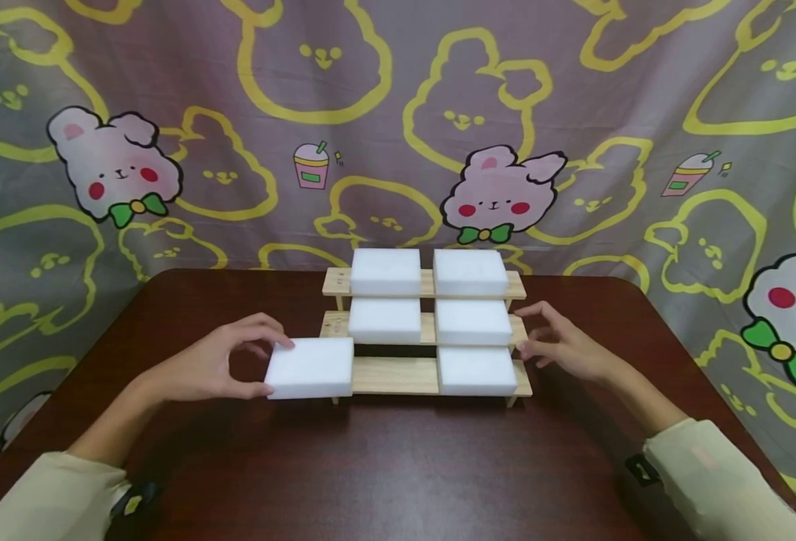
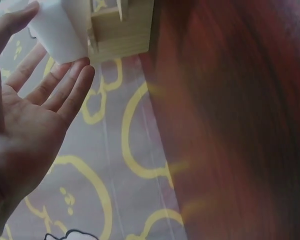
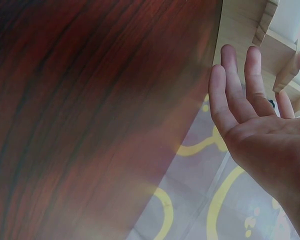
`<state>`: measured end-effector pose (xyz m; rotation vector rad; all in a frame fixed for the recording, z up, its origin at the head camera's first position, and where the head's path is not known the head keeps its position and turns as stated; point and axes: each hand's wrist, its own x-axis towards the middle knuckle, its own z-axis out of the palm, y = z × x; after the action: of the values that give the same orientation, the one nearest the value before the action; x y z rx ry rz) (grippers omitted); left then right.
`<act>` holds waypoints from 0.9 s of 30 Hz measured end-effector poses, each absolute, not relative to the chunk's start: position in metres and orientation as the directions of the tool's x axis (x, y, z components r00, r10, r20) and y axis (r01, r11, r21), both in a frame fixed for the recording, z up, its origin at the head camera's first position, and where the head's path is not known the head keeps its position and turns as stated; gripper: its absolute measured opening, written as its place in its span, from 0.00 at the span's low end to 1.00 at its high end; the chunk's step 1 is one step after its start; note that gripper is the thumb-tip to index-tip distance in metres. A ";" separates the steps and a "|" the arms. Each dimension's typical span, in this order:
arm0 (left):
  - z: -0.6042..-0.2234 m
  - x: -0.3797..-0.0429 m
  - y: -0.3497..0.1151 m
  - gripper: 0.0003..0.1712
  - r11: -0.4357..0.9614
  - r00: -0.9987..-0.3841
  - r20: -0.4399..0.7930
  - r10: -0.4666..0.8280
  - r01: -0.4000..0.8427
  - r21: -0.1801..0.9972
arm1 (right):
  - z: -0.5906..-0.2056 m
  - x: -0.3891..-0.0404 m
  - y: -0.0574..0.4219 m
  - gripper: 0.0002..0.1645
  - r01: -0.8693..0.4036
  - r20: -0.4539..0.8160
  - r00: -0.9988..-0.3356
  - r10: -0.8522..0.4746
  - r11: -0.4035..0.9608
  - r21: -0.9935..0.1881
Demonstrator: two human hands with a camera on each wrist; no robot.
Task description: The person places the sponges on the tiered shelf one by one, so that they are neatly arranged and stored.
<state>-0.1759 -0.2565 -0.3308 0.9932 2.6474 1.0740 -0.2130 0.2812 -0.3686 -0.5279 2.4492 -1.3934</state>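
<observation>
A three-tier wooden rack [image 1: 398,376] stands on the table, bearing several white foam blocks. My left hand [image 1: 201,364] pinches one white foam block [image 1: 310,367] between thumb and fingers, at the left end of the lowest tier. That block juts out past the tier's left end; whether it rests on the wood cannot be told. In the left wrist view, the block [image 2: 60,32] sits between thumb and fingertips. My right hand [image 1: 567,349] is at the rack's right end, fingers loosely extended, thumb and forefinger at or very near the middle tier's end.
Two white blocks sit on the top tier, like the top right block [image 1: 470,272], and two on the middle tier. Another block [image 1: 476,371] lies at the lowest tier's right. A patterned curtain [image 1: 370,150] hangs behind the dark wooden table [image 1: 398,466].
</observation>
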 end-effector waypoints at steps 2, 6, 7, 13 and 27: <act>-0.334 -0.176 -0.252 0.29 0.526 -0.774 0.125 0.621 0.530 0.665 | -0.368 -0.213 0.281 0.35 -0.174 -0.058 -0.896 -0.440 0.469 -0.866; -0.340 -0.176 -0.244 0.29 0.513 -0.761 0.115 0.639 0.533 0.673 | -0.368 -0.213 0.281 0.35 -0.171 -0.058 -0.897 -0.437 0.467 -0.868; -0.342 -0.176 -0.241 0.29 0.514 -0.757 0.112 0.643 0.536 0.669 | -0.368 -0.213 0.281 0.35 -0.172 -0.057 -0.897 -0.437 0.466 -0.868; -0.349 -0.175 -0.229 0.29 0.515 -0.745 0.114 0.658 0.555 0.654 | -0.369 -0.213 0.281 0.35 -0.177 -0.053 -0.897 -0.438 0.466 -0.867; -0.365 -0.173 -0.206 0.27 0.501 -0.760 0.182 0.623 0.567 0.653 | -0.368 -0.213 0.280 0.34 -0.182 -0.048 -0.895 -0.443 0.463 -0.867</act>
<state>-0.1732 -0.2059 -0.3648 1.0547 2.6542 1.1105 -0.2132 0.2804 -0.3682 -0.5362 2.4480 -1.4029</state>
